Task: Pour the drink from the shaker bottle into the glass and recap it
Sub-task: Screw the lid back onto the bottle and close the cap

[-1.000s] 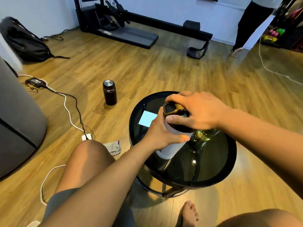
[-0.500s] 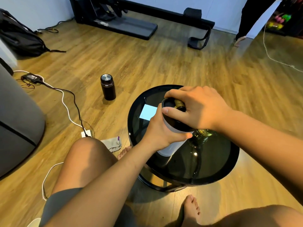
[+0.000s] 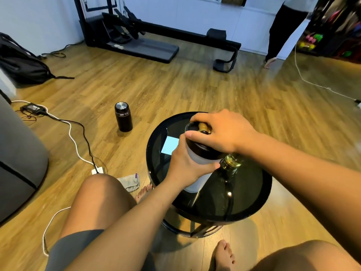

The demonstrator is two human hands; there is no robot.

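Shaker (image 3: 197, 180): frosted white body, black lid (image 3: 201, 147), brown-gold cap (image 3: 204, 127) on top.
Glass (image 3: 233, 162): clear, with pale yellow-green liquid.
Surface (image 3: 252, 204): dark smoked glass top, black rim. A light blue square (image 3: 169, 145) shows near its left edge.
Floor (image 3: 175, 90): warm brown wood-grain planks.
Flask (image 3: 123, 117) on the floor: black body, silver top.
Cables (image 3: 78, 137) on the floor: one white, one black.
Cloth (image 3: 130, 181) on the floor: grey-white, purple tag.
Shorts (image 3: 68, 251): dark grey.
Backpack (image 3: 21, 63): black.
Treadmill (image 3: 140, 45): black and dark grey.
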